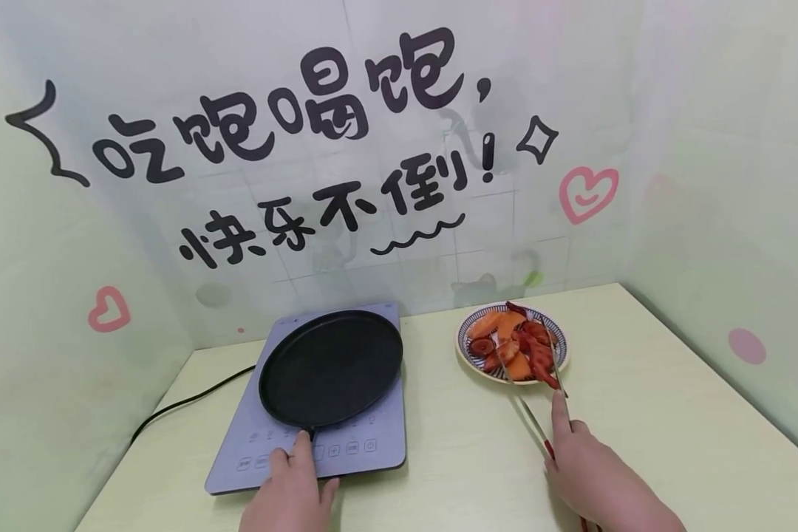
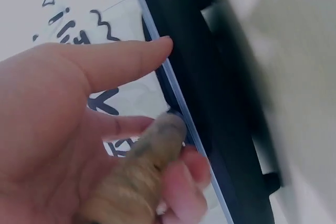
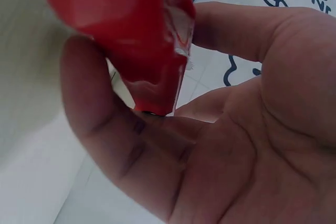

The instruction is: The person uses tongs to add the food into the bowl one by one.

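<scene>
Shows bare L hand & bare R hand, incl. uncovered R wrist; has long curved creases across R palm, plus shorter lines at joints of R fingers; tapers to smooth, rounded tip at L thumb, w/ faint joint line partway along

The frying pan looked matt, its handle woody; the induction cooker seemed smooth, the tongs metal with glossy red grips.

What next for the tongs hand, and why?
Probably squeeze the tongs onto one piece of food: the right hand holds them spread over the plate, while the pan is bare, the left hand on its handle.
</scene>
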Motion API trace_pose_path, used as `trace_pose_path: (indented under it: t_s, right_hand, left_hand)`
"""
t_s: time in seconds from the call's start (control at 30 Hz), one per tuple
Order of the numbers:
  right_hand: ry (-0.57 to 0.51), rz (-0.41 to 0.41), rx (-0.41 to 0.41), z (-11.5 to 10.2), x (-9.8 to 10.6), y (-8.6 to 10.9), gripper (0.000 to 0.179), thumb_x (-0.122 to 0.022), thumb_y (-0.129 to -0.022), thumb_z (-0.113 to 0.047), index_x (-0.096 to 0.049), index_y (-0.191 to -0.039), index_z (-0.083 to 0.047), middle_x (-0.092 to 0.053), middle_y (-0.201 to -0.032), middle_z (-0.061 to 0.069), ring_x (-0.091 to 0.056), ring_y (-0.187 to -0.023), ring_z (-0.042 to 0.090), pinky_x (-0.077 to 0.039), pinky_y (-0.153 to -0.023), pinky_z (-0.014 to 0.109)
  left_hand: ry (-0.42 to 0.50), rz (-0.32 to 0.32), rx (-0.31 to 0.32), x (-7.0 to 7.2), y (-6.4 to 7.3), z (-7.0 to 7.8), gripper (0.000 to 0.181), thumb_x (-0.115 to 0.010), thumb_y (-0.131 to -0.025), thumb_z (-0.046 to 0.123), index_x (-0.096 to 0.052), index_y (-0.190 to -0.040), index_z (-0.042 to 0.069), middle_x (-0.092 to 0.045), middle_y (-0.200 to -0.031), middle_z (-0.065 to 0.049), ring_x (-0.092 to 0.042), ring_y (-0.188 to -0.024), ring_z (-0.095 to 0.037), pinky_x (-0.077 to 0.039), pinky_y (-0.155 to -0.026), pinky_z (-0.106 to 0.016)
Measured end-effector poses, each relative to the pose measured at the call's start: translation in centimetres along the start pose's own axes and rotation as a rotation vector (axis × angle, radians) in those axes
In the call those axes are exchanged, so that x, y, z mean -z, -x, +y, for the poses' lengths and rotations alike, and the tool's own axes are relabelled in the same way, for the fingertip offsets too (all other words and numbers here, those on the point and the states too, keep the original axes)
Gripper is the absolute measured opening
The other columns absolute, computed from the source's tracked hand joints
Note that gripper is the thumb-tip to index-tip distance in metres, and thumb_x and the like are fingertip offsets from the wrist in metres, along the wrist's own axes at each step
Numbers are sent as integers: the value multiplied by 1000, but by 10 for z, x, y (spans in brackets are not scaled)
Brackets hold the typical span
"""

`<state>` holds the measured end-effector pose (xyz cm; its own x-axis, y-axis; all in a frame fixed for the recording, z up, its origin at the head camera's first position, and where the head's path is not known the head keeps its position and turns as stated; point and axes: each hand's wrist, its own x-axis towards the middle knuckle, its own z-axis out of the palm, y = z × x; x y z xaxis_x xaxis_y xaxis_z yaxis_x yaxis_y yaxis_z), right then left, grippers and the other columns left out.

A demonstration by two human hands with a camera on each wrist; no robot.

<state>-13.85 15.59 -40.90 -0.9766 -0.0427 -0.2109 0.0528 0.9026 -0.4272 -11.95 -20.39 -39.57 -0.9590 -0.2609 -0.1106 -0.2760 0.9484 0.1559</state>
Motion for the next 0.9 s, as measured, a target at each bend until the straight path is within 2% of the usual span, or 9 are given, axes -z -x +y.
trace_pose_path:
  t_s: [0.13, 0.23, 0.37, 0.43, 0.57, 0.63, 0.7, 0.77, 0.9]
  right_hand:
    - [9, 3, 23, 2, 1, -3, 93, -68, -98, -11, -6, -162, 15, -61, -111, 32, -62, -74, 24, -55, -66, 43]
    - [-3, -12, 29, 3, 2, -5, 94, -67, -97, -11, -5, -162, 16, -61, -109, 30, -60, -72, 24, -53, -62, 41]
    - [-66, -13, 48, 6, 10, -6, 94, -66, -98, -13, -4, -162, 16, -62, -116, 34, -58, -72, 22, -50, -61, 37]
    - [-106, 35, 91, 9, 17, -5, 91, -64, -99, -12, -5, -161, 18, -63, -116, 34, -55, -70, 21, -49, -60, 34]
    - [-130, 177, 220, 15, 38, -6, 76, -55, -102, -7, -13, -158, 23, -66, -105, 30, -49, -63, 16, -45, -54, 28]
    - [-109, 232, 274, 18, 52, -10, 69, -52, -104, -4, -17, -156, 25, -66, -100, 24, -49, -65, 15, -47, -54, 27]
    - [-71, 274, 304, 20, 69, -17, 63, -50, -106, -3, -21, -155, 24, -65, -103, 27, -55, -69, 19, -53, -58, 30]
    - [-10, 315, 308, 22, 87, -25, 59, -51, -106, -2, -27, -154, 22, -65, -108, 28, -61, -78, 26, -57, -65, 38]
    - [140, 342, 288, 27, 120, -36, 44, -59, -99, 2, -47, -140, 13, -68, -107, 23, -66, -88, 32, -57, -71, 48]
  left_hand:
    - [20, 15, -73, 1, -4, -9, 73, -77, -97, 31, -41, -153, 0, -60, -112, -31, -64, -70, -35, -53, -64, -51]
    - [63, 30, -134, 4, -7, -18, 60, -74, -99, 25, -45, -147, 4, -66, -103, -25, -68, -78, -38, -54, -69, -53]
    - [142, 39, -188, 10, -11, -26, 48, -74, -99, 20, -50, -139, 6, -73, -102, -21, -72, -90, -40, -55, -74, -53]
    - [165, 36, -200, 13, -13, -29, 46, -75, -98, 20, -51, -136, 7, -74, -100, -20, -73, -89, -37, -55, -73, -51]
    - [158, 39, -216, 18, -15, -28, 40, -73, -99, 19, -51, -130, 8, -71, -86, -11, -65, -73, -23, -49, -65, -42]
    - [149, 34, -220, 18, -15, -26, 35, -70, -101, 18, -49, -127, 7, -66, -78, -7, -58, -66, -20, -45, -62, -38]
    - [132, 22, -211, 18, -14, -23, 31, -67, -103, 18, -47, -124, 6, -62, -74, -5, -55, -63, -19, -43, -61, -36]
    - [115, 12, -200, 17, -14, -21, 29, -64, -104, 19, -45, -122, 5, -61, -73, -5, -54, -61, -20, -41, -59, -36]
    - [65, 1, -176, 17, -13, -19, 30, -61, -106, 22, -41, -119, 5, -62, -73, -7, -56, -61, -22, -42, -58, -38]
